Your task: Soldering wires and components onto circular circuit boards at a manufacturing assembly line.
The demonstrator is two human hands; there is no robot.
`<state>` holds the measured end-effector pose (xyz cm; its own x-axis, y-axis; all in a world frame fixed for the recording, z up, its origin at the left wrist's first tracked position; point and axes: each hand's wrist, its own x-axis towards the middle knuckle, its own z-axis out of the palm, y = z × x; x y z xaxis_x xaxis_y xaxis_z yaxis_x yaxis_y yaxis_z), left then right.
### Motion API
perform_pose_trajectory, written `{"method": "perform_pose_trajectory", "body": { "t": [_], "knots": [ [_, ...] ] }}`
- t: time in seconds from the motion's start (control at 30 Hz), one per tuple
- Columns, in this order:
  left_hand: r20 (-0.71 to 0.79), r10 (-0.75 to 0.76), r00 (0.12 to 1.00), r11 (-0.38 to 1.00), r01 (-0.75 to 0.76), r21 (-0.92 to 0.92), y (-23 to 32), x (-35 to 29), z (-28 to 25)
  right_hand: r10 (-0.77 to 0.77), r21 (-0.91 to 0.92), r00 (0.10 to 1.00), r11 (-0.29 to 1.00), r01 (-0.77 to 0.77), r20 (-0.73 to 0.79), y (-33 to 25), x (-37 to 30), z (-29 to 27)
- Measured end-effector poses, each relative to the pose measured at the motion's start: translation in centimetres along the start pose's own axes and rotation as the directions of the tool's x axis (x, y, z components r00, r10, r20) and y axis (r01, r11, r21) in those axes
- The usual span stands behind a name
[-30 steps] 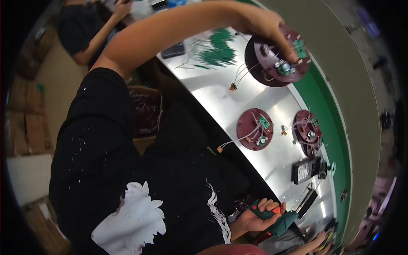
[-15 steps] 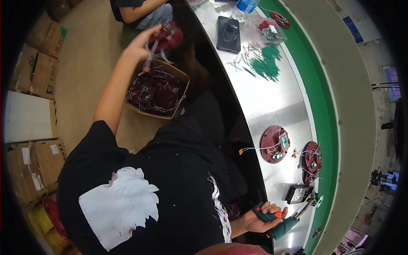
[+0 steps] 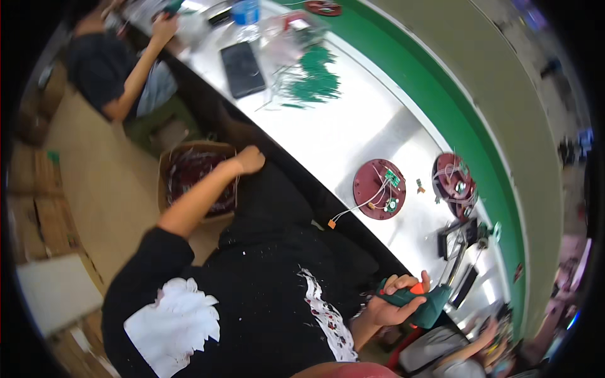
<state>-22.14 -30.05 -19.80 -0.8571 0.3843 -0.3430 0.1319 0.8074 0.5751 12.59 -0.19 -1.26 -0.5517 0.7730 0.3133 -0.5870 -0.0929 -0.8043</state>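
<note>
My right hand (image 3: 394,301) is wrapped round a dark green, pistol-shaped cordless screwdriver (image 3: 433,307) with an orange trigger, by the bench's front edge. My left hand (image 3: 251,160) is closed and somewhat blurred, between the box and the bench; nothing shows in it. Beside that forearm stands an open cardboard box (image 3: 165,165) with dark red round parts (image 3: 189,169) and white wires in it. On the metal bench lies a dark red disc (image 3: 365,188) with small green circuit boards; its white wires run to an orange connector (image 3: 332,223) at the edge.
More wired red discs (image 3: 455,183) lie further right, near a black stand (image 3: 459,239). Green strips (image 3: 315,79), a black tray (image 3: 242,69) and a plastic bag (image 3: 290,38) lie at the back. A co-worker (image 3: 104,69) sits far left, another person (image 3: 466,359) lower right.
The red disc has left my left hand, which has come down to the right past the box. My view has turned; the right hand still grips the screwdriver.
</note>
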Motion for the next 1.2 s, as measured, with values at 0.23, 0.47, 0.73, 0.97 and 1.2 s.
{"method": "perform_pose_trajectory", "body": {
  "t": [0.23, 0.47, 0.73, 0.97, 1.2],
  "knots": [
    [0.691, 0.281, 0.666, 0.92, -0.391, 0.003, 17.1, -8.9, -12.8, -0.018, -0.147, 0.999, 0.989, 0.011, -0.042, 0.6, -0.5, -1.2],
    [0.11, 0.894, 0.435, 0.448, -0.85, -0.278, 27.6, -7.8, -11.5, 0.034, -0.166, 0.999, 0.985, -0.039, -0.033, 0.7, 1.3, -0.6],
    [-0.063, 0.851, 0.522, 0.511, -0.849, -0.136, 29.5, -3.5, -6.2, 0.001, -0.393, 0.996, 0.919, -0.037, -0.092, 0.7, 1.8, 0.0],
    [-0.032, 0.841, 0.541, 0.526, -0.829, -0.193, 30.6, -2.5, -5.9, 0.03, -0.395, 0.994, 0.916, -0.07, -0.105, 0.5, 2.3, -0.3],
    [-0.113, 0.845, 0.522, 0.482, -0.837, -0.259, 32.8, -2.3, -3.2, 0.053, -0.364, 0.993, 0.927, -0.089, -0.109, 0.7, 3.0, -0.3]
  ]
}}
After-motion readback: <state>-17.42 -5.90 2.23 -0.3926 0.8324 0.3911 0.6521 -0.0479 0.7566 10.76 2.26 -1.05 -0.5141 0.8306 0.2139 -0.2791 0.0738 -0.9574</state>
